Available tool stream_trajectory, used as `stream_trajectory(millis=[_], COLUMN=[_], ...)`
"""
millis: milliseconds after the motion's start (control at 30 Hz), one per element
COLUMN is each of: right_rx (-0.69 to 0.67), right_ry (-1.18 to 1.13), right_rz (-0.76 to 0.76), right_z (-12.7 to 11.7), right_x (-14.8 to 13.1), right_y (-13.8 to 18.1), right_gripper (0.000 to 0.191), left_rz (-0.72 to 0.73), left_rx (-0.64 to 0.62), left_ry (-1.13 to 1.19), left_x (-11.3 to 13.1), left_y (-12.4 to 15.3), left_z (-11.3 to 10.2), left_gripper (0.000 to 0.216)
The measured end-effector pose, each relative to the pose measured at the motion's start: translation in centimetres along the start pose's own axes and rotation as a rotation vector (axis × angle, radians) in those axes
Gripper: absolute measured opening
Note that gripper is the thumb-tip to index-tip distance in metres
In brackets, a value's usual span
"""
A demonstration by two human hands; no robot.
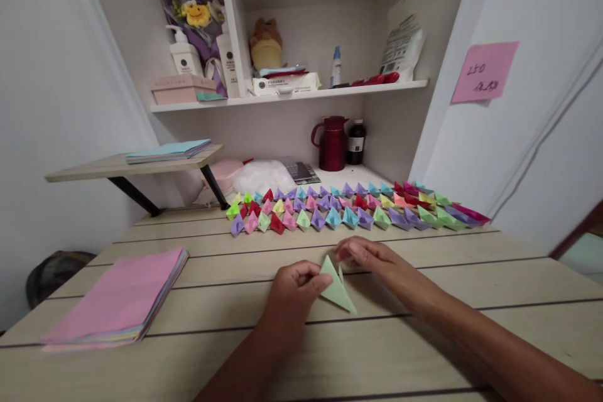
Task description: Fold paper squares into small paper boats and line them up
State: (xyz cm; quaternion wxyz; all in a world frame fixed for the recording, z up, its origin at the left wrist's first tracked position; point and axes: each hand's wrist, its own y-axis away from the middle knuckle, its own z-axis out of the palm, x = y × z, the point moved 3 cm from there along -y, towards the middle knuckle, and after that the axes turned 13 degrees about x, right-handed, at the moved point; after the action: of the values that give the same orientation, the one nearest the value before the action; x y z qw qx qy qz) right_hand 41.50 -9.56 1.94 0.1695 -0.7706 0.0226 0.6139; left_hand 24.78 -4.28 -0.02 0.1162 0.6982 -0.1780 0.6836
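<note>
Pinching a folded pale green paper (335,294) at its left edge: left hand (298,287), thumb lying over the near face, fingers curling behind. The paper is standing out as a pointed triangle, low over the slatted table (414,352), with a thin flap rising on its right side. Right hand (366,256) is hovering just beside the upper tip, fingers loosely bending; cannot tell whether they are touching the flap or gripping anything.

Beyond both hands, small paper boats (318,220) are lining up in several rows across the far part of the table, showing purple, pink, red, blue, green and yellow. A stack of paper (117,295), pink on top, is lying to the left, well apart from the hands. Above it, a raised stand (94,166) is bearing blue-topped sheets (169,149). Behind the boats, a dark red jug (332,146) is standing beside a dark bottle (356,143).
</note>
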Motion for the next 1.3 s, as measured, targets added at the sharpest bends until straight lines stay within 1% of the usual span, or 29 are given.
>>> stream_trajectory(millis=[67,133,233,300,333,400,433,467,500,567,633,800,867,933,967,1000,1067,1100,1133,1200,1267,1300], right_rx=[-0.085,-0.127,-0.102,-0.043,-0.001,0.09,0.135,0.18,0.226,0.313,0.344,0.244,0.22,0.202,0.195,0.182,0.143,0.128,0.121,0.15,0.201,0.218], right_ry=[0.104,0.207,0.334,0.344,0.34,0.347,0.36,0.375,0.388,0.411,0.444,0.489,0.481,0.429,0.368,0.277,0.034,-0.088,-0.195,-0.321,-0.343,-0.34], right_rz=[-0.018,-0.028,-0.113,-0.198,-0.236,-0.291,-0.308,-0.324,-0.34,-0.367,-0.398,-0.46,-0.465,-0.423,-0.366,-0.279,-0.055,0.054,0.142,0.242,0.274,0.28], right_z=[0.5,1.2,2.1,2.3,2.3,2.0,1.8,1.6,1.5,1.2,1.1,1.4,1.5,1.6,1.7,1.8,2.2,2.4,2.5,2.6,2.4,2.3], right_x=[-0.2,-0.3,-0.4,-0.7,-0.8,-0.9,-1.0,-1.1,-1.2,-1.6,-2.1,-2.7,-2.6,-2.4,-2.2,-2.0,-1.4,-1.0,-0.7,-0.1,0.3,0.5], right_y=[0.4,1.0,1.6,1.8,1.8,1.8,1.8,1.9,1.9,2.0,2.2,2.4,2.4,2.3,2.3,2.2,2.0,2.0,1.9,1.8,1.6,1.6], right_gripper=[0.031,0.026,0.022,0.013,0.019,0.05,0.061,0.065,0.062,0.05,0.036,0.013,0.015,0.01,0.007,0.01,0.018,0.02,0.021,0.022,0.021,0.021], left_rz=[-0.042,-0.053,-0.08,-0.084,-0.071,-0.017,0.016,0.046,0.07,0.105,0.123,0.17,0.208,0.211,0.188,0.15,0.054,0.008,-0.03,-0.087,-0.123,-0.127], left_rx=[0.034,0.053,0.067,0.11,0.144,0.227,0.265,0.295,0.312,0.31,0.277,0.13,0.08,0.056,0.054,0.058,0.074,0.067,0.048,-0.001,-0.029,-0.025], left_ry=[0.009,0.039,0.098,0.143,0.166,0.195,0.202,0.207,0.213,0.226,0.23,0.225,0.225,0.219,0.22,0.229,0.266,0.288,0.306,0.314,0.298,0.29], left_x=[-0.2,0.0,0.3,0.4,0.3,0.4,0.4,0.5,0.6,0.9,1.1,1.0,0.8,0.5,0.4,0.2,0.0,-0.1,-0.1,-0.1,0.0,0.0], left_y=[0.0,0.2,0.5,0.4,0.3,0.0,-0.2,-0.4,-0.5,-0.7,-0.7,-0.2,-0.1,0.0,0.0,0.0,-0.1,-0.1,0.0,0.1,0.3,0.5], left_z=[0.0,0.2,0.4,0.2,0.0,-0.6,-0.9,-1.2,-1.4,-1.6,-1.5,-0.6,-0.2,0.0,0.1,0.1,0.1,0.2,0.3,0.5,0.8,0.9], left_gripper=[0.019,0.02,0.021,0.021,0.02,0.018,0.018,0.017,0.017,0.017,0.017,0.015,0.012,0.009,0.014,0.024,0.048,0.056,0.059,0.047,0.033,0.031])
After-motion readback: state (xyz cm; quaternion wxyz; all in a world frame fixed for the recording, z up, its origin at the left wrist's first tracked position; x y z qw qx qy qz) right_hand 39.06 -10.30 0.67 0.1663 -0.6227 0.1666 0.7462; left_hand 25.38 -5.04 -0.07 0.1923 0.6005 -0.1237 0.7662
